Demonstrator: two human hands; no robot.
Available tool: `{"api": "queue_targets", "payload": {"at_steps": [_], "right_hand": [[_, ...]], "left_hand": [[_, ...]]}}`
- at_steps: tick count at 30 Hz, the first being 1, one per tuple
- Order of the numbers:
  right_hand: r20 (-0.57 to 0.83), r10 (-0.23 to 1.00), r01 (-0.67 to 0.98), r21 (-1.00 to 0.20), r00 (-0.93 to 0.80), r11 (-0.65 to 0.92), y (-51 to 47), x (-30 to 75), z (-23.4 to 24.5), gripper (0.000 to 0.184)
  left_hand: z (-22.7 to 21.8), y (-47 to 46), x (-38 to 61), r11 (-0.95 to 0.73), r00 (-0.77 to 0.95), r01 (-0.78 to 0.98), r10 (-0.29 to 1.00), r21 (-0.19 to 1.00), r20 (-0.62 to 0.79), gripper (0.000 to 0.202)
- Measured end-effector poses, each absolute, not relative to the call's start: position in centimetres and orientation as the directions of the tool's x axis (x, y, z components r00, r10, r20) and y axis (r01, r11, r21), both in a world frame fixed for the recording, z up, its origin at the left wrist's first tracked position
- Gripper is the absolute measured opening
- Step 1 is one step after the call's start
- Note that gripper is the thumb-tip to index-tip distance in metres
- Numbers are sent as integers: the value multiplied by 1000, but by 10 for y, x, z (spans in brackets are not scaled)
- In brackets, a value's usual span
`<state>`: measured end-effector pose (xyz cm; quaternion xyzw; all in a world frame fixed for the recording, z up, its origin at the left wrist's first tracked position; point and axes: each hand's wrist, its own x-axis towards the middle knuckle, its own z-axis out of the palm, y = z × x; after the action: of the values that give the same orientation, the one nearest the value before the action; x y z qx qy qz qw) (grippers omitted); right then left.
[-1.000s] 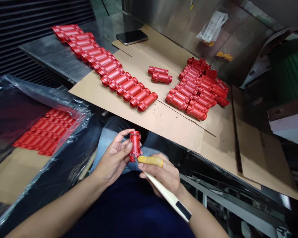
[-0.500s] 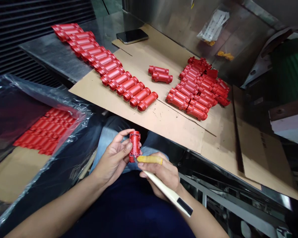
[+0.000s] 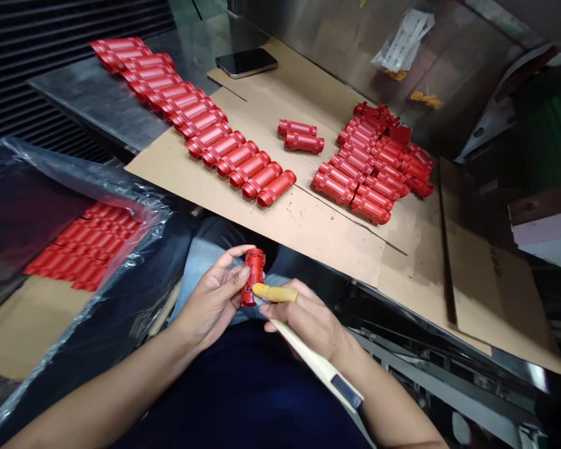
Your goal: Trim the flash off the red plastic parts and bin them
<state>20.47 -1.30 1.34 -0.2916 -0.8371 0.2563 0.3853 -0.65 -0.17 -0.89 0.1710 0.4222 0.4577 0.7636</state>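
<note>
Above my lap, my left hand (image 3: 219,292) is closed around a red plastic tube (image 3: 253,274), its thumb on the near side. The tube stands nearly upright, with a cut-out pattern along its facing side. My right hand (image 3: 308,318) grips a knife (image 3: 315,362) with a long cream handle and a dark end piece. A yellow finger cot (image 3: 275,292) covers the right index finger, which lies against the tube's lower part. The knife's blade is mostly hidden by that finger, close to the tube's lower end.
A long row of red tubes (image 3: 222,148) crosses the table's left side. Two tubes (image 3: 303,142) lie mid-table, with a heap (image 3: 371,162) to their right. A phone (image 3: 246,62) rests on the cardboard (image 3: 327,243). At left, a plastic-lined box (image 3: 42,324) holds more tubes.
My right index finger has moved up and left onto the tube, covering the blade. The tube has turned slightly in my left hand.
</note>
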Motion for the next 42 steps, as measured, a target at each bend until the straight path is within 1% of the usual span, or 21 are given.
{"api": "queue_targets", "payload": {"at_steps": [2,4,5,6,8,10,11,13,16,18,21,28,33,36,38,40,42], "right_hand": [[478,606,366,-505,-635,782,-9,205,18,11],[482,518,392,-342,-706,854,-4,205,22,16],[490,492,389,-303,-720,870,-1,205,22,16],[496,509,398,-319,-704,861,1,206,22,15],[493,634,440,-461,-595,771,6,209,19,13],[483,760,462,-605,-436,649,7,214,14,19],[482,792,453,-650,-374,610,6,216,13,21],[495,807,377,-715,-321,588,-1,216,11,19],[506,798,217,-781,-329,585,-17,208,10,19],[541,772,177,-768,-332,615,-25,203,9,24],[571,755,171,-749,-323,640,-27,200,6,30],[592,739,154,-738,-320,657,-23,199,1,35],[591,748,158,-742,-303,651,-25,196,3,29],[552,775,171,-770,-308,615,-26,198,5,22],[532,775,175,-774,-340,608,-24,199,6,20],[543,740,207,-733,-397,648,-22,200,8,21],[543,686,301,-633,-484,713,-19,200,11,21]], "left_hand": [[-10,-1,-6,549,233,-549,825,631,-515,48],[-12,-1,-5,591,264,-543,794,596,-548,43],[-12,-1,-5,615,288,-539,776,575,-561,42],[-13,-2,-5,637,314,-536,760,555,-569,41],[-13,-3,-6,664,360,-528,740,529,-568,42],[-12,-3,-7,670,387,-521,737,528,-554,48],[-11,-3,-8,666,389,-519,742,536,-545,49],[-9,-1,-8,649,377,-522,758,554,-532,50],[-5,2,-8,613,342,-535,786,581,-515,51],[-4,3,-7,599,324,-532,797,599,-509,51],[-2,3,-5,585,314,-530,808,614,-499,50],[1,1,-2,566,306,-532,822,630,-480,49],[0,-1,-3,577,313,-525,815,626,-488,50],[-2,-2,-2,575,302,-532,814,621,-496,52],[-4,-2,-1,568,289,-537,818,624,-497,52],[-5,-2,0,565,274,-535,819,628,-505,52],[-7,-2,0,566,261,-530,817,632,-514,51]]}}
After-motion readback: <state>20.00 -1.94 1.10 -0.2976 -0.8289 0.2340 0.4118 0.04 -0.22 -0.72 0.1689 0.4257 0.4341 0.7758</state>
